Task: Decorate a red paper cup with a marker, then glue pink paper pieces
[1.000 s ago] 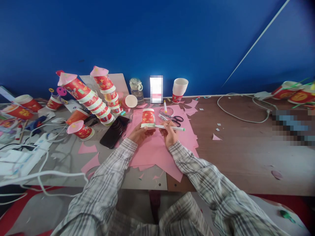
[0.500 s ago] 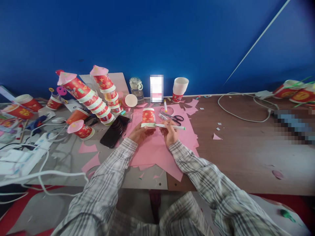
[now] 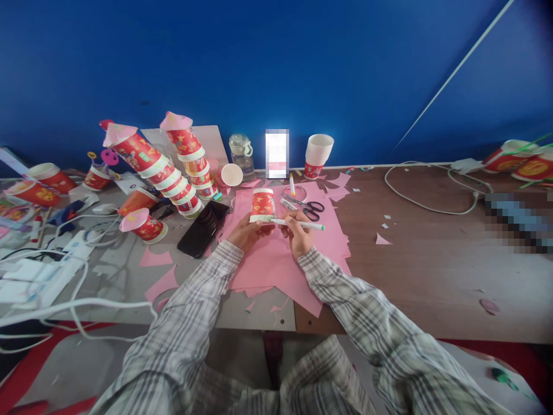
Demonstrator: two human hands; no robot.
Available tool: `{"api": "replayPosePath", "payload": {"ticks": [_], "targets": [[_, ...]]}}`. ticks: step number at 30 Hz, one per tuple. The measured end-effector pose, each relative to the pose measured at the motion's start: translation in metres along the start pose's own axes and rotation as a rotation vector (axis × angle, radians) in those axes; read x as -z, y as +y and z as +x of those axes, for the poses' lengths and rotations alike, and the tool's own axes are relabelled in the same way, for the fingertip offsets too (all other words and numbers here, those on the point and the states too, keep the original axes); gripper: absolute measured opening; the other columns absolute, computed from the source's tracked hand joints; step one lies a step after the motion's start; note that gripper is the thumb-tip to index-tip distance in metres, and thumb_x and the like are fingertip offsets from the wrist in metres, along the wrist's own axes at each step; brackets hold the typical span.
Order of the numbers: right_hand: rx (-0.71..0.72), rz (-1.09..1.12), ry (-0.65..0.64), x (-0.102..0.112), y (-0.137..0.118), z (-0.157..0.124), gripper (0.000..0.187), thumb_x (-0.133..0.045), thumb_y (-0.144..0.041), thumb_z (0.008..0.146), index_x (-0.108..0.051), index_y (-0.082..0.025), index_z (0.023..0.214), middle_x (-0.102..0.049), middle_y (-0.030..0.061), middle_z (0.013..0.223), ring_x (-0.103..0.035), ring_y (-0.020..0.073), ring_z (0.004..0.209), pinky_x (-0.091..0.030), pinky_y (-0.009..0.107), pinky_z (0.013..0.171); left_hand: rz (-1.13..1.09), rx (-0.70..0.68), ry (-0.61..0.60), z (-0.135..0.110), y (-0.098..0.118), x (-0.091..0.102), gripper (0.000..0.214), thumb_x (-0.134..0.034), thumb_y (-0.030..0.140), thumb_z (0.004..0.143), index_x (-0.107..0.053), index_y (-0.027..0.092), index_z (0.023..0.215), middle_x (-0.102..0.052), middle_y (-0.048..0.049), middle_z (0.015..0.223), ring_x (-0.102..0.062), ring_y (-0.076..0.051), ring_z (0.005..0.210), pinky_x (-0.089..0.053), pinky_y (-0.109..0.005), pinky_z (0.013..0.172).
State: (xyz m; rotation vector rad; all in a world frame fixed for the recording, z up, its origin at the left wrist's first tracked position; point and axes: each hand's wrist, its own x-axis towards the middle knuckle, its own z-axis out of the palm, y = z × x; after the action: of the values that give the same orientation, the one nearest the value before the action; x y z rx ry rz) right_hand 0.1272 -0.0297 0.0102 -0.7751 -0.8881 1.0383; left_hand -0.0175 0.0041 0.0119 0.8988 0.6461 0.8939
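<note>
Left grip (image 3: 244, 234) closed on the red paper cup (image 3: 262, 203) at its lower edge, presumably steadying it for the marker (image 3: 314, 225) pinched in the right grip (image 3: 299, 235). Marker axis crosswise, tip left at that edge, contact unclear. Cup's wider end towards wearer; tilt uncertain. Both over pink paper (image 3: 276, 268) on counter (image 3: 410, 276).

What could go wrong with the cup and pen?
The left hand holds the cup, and the pen in the right hand points at its lower edge, so a wobble might smudge a line.
The scissors lie just beyond the right hand, so its fingers might bump them.
The tall cup towers stand beside the phone, and a knock could perhaps topple one.
</note>
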Motion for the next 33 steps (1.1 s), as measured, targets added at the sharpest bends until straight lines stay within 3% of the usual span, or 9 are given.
{"api": "replayPosePath", "payload": {"ticks": [10, 17, 22, 30, 33], "targets": [[0.015, -0.141, -0.01, -0.002, -0.0016, -0.0035, 0.019, -0.055, -0.034, 0.072, -0.057, -0.015, 0.07, -0.051, -0.0042, 0.05, -0.04, 0.0063, 0.038, -0.03, 0.02, 0.038, 0.0, -0.015, 0.003, 0.0019, -0.0021, 0.0015, 0.058, -0.075, 0.035, 0.055, -0.049, 0.016, 0.103, -0.062, -0.0104, 0.095, -0.06, -0.024, 0.083, -0.042, -0.04, 0.078], [-0.009, 0.009, 0.156, -0.0035, -0.0011, 0.0027, 0.021, -0.054, -0.036, 0.073, -0.052, -0.016, 0.069, -0.053, -0.0036, 0.054, -0.036, 0.0041, 0.036, -0.026, 0.018, 0.036, 0.009, -0.001, -0.005, -0.0002, -0.0001, -0.0006, 0.061, -0.075, 0.036, 0.055, -0.048, 0.016, 0.106, -0.062, -0.0116, 0.096, -0.06, -0.025, 0.084, -0.041, -0.041, 0.08], [-0.016, -0.012, 0.095, -0.0037, -0.0014, 0.0018, 0.02, -0.055, -0.036, 0.072, -0.052, -0.016, 0.069, -0.054, -0.0037, 0.055, -0.037, 0.0046, 0.037, -0.026, 0.019, 0.037, 0.027, 0.003, -0.021, -0.0001, -0.0003, 0.0002, 0.061, -0.073, 0.037, 0.057, -0.047, 0.016, 0.107, -0.061, -0.0133, 0.1, -0.06, -0.024, 0.086, -0.042, -0.039, 0.079], [0.144, -0.256, 0.145, -0.0035, -0.0033, 0.0, 0.026, -0.049, -0.039, 0.077, -0.054, -0.02, 0.094, -0.059, -0.0009, 0.075, -0.052, 0.0092, 0.054, -0.045, 0.027, 0.057, 0.0, -0.008, 0.002, -0.0011, 0.0006, -0.0016, 0.062, -0.076, 0.036, 0.053, -0.049, 0.016, 0.105, -0.062, -0.0118, 0.094, -0.06, -0.024, 0.082, -0.042, -0.037, 0.074], [0.13, -0.239, 0.143, -0.0046, -0.0041, 0.0012, 0.034, -0.044, -0.044, 0.079, -0.05, -0.021, 0.104, -0.06, -0.0007, 0.073, -0.048, 0.0078, 0.044, -0.041, 0.024, 0.046, -0.02, 0.003, 0.003, -0.0008, 0.0016, -0.0009, 0.063, -0.076, 0.036, 0.053, -0.049, 0.018, 0.107, -0.06, -0.012, 0.1, -0.06, -0.025, 0.083, -0.043, -0.038, 0.075]]}}
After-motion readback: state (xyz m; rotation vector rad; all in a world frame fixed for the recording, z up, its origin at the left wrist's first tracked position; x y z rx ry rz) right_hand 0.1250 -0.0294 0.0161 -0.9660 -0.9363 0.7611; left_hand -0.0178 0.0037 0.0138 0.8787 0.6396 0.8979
